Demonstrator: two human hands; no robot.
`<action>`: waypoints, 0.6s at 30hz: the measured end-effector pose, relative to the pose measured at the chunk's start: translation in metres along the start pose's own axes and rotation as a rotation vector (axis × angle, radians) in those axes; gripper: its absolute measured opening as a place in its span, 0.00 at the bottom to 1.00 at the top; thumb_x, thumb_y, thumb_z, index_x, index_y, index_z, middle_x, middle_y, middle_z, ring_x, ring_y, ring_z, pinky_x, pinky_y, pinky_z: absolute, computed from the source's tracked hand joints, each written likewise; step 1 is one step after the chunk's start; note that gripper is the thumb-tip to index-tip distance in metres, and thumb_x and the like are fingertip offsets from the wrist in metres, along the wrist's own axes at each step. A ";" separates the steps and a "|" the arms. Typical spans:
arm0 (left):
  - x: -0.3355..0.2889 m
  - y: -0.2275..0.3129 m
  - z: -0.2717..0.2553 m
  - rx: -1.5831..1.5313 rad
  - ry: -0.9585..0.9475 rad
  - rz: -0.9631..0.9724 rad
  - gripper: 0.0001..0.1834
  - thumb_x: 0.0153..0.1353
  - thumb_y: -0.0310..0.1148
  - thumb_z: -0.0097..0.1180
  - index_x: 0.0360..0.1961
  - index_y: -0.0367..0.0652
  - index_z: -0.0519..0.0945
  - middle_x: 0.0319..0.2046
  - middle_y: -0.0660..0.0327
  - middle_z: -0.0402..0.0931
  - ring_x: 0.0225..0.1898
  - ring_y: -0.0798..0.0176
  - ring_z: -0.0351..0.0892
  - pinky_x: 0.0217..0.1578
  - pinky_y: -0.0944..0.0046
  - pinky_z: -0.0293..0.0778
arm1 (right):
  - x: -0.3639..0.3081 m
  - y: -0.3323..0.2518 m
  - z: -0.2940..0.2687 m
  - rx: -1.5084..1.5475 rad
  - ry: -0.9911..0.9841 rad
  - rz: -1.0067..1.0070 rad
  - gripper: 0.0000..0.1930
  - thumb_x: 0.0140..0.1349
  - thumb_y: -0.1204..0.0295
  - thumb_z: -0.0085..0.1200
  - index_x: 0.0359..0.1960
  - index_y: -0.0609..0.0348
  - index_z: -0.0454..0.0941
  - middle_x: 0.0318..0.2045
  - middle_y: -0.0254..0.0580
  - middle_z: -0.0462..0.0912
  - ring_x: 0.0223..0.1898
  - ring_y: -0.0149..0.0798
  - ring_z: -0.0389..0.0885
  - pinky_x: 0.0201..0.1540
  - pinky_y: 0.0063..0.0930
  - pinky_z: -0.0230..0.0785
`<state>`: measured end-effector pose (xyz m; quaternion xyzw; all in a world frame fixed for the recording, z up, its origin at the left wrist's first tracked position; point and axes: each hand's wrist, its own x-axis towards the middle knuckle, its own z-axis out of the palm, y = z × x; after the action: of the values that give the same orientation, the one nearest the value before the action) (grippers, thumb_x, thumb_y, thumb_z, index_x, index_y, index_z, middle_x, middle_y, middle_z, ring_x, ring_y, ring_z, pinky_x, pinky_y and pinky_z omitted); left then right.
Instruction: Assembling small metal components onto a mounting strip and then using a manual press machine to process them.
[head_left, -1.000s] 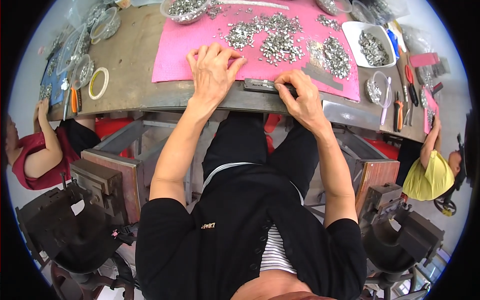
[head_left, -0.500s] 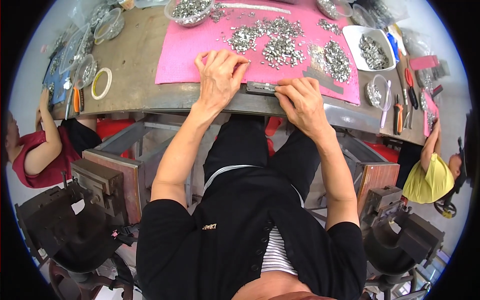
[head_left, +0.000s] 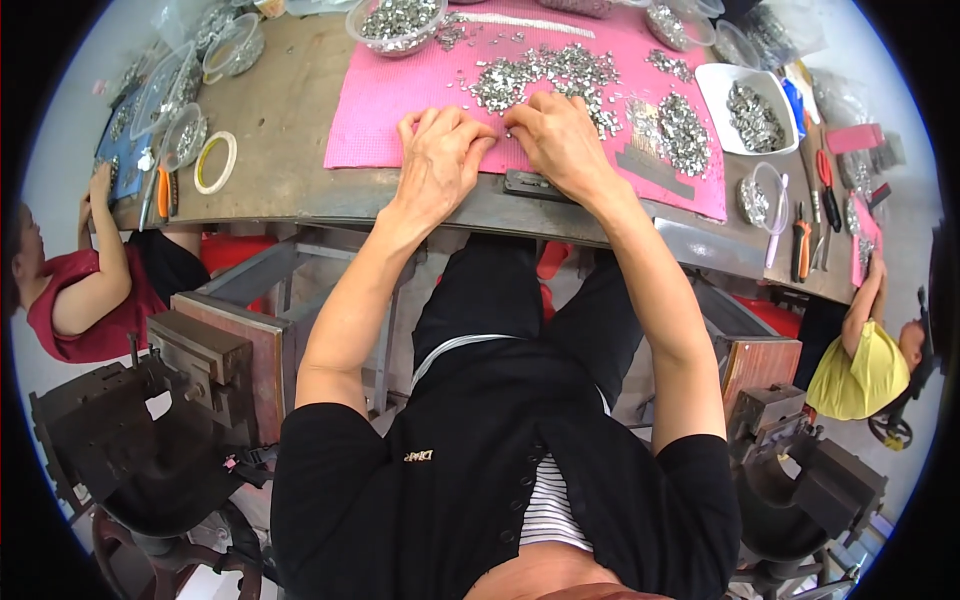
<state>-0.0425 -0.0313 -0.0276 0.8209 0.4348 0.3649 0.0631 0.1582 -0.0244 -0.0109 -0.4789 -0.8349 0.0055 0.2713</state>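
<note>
My left hand (head_left: 440, 155) is over the near part of the pink mat (head_left: 365, 125), thumb and fingers pinched together; anything between them is too small to make out. Facing it, my right hand (head_left: 562, 140) also has its fingertips drawn together, low over the mat beside a loose pile of small silvery metal pieces (head_left: 495, 85). What the right fingertips pinch cannot be told. Below the right palm a dark narrow metal block (head_left: 530, 184) lies at the bench edge, partly covered by that hand.
More metal pieces (head_left: 683, 135) and grey flat strips (head_left: 655, 175) lie on the mat's right. Around it stand a round tub (head_left: 398, 45), a white tray (head_left: 708, 90), a tape roll (head_left: 215, 163) and orange-handled pliers (head_left: 801, 250). Co-workers sit at both sides.
My right hand has left the dark metal block and moved up and left toward the pile, its fingertips now close to my left hand's. My left hand stays nearly in place, pinched.
</note>
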 end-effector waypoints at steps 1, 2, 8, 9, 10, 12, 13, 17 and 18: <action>0.000 0.001 0.000 0.003 -0.003 0.008 0.06 0.58 0.31 0.68 0.38 0.48 0.87 0.33 0.65 0.77 0.42 0.59 0.76 0.55 0.51 0.60 | 0.000 0.001 0.001 -0.008 -0.026 -0.003 0.06 0.63 0.72 0.58 0.38 0.55 0.85 0.31 0.41 0.80 0.38 0.46 0.79 0.45 0.40 0.65; 0.000 0.002 -0.001 0.002 -0.003 0.008 0.06 0.58 0.31 0.68 0.38 0.48 0.87 0.33 0.65 0.77 0.42 0.59 0.76 0.55 0.51 0.60 | 0.001 0.002 0.002 -0.009 -0.027 -0.002 0.06 0.63 0.72 0.58 0.38 0.55 0.85 0.31 0.41 0.80 0.38 0.46 0.79 0.45 0.40 0.65; 0.002 0.002 -0.008 0.062 -0.024 0.065 0.05 0.59 0.31 0.66 0.36 0.48 0.85 0.34 0.63 0.75 0.43 0.56 0.75 0.54 0.46 0.61 | 0.000 0.006 -0.027 0.110 0.037 0.021 0.04 0.60 0.74 0.55 0.32 0.61 0.74 0.30 0.48 0.81 0.36 0.51 0.81 0.44 0.45 0.67; 0.002 0.002 -0.009 0.050 -0.046 0.060 0.04 0.60 0.31 0.65 0.36 0.47 0.84 0.34 0.62 0.76 0.42 0.56 0.75 0.53 0.47 0.62 | -0.003 0.009 -0.039 0.122 -0.017 0.070 0.03 0.60 0.76 0.54 0.32 0.62 0.74 0.29 0.50 0.81 0.35 0.53 0.81 0.42 0.46 0.69; 0.002 0.003 -0.011 0.037 -0.068 0.056 0.03 0.60 0.30 0.64 0.35 0.46 0.83 0.33 0.62 0.77 0.42 0.56 0.76 0.53 0.48 0.62 | -0.008 0.013 -0.049 0.134 -0.070 0.119 0.03 0.59 0.77 0.53 0.33 0.63 0.73 0.29 0.52 0.82 0.34 0.54 0.82 0.40 0.47 0.70; 0.006 0.013 -0.010 -0.147 -0.120 0.002 0.04 0.62 0.29 0.63 0.37 0.44 0.83 0.34 0.61 0.78 0.40 0.56 0.77 0.49 0.52 0.67 | -0.025 0.025 -0.067 -0.009 -0.092 0.133 0.03 0.58 0.78 0.52 0.32 0.65 0.73 0.28 0.55 0.81 0.33 0.57 0.82 0.38 0.49 0.72; 0.006 0.019 -0.011 -0.318 -0.172 -0.062 0.04 0.63 0.28 0.62 0.39 0.42 0.83 0.34 0.59 0.80 0.38 0.56 0.79 0.45 0.56 0.72 | -0.033 0.032 -0.071 -0.053 -0.120 0.159 0.03 0.58 0.79 0.52 0.32 0.65 0.73 0.28 0.55 0.81 0.33 0.57 0.82 0.39 0.48 0.72; 0.001 0.054 -0.006 -0.521 -0.176 -0.146 0.04 0.65 0.25 0.59 0.40 0.37 0.80 0.34 0.55 0.80 0.37 0.56 0.79 0.43 0.60 0.75 | -0.047 0.037 -0.070 -0.017 -0.140 0.141 0.04 0.57 0.78 0.55 0.31 0.67 0.74 0.28 0.56 0.81 0.32 0.57 0.82 0.37 0.47 0.73; 0.001 0.058 -0.003 -0.520 -0.178 -0.146 0.04 0.65 0.25 0.59 0.40 0.37 0.80 0.34 0.55 0.80 0.37 0.56 0.79 0.43 0.60 0.75 | -0.047 0.035 -0.071 0.033 -0.162 0.175 0.05 0.58 0.77 0.58 0.31 0.67 0.77 0.29 0.53 0.81 0.32 0.54 0.82 0.36 0.44 0.73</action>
<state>-0.0058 -0.0665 -0.0004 0.7725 0.3772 0.3853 0.3354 0.2367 -0.0612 0.0190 -0.5432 -0.8090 0.0813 0.2093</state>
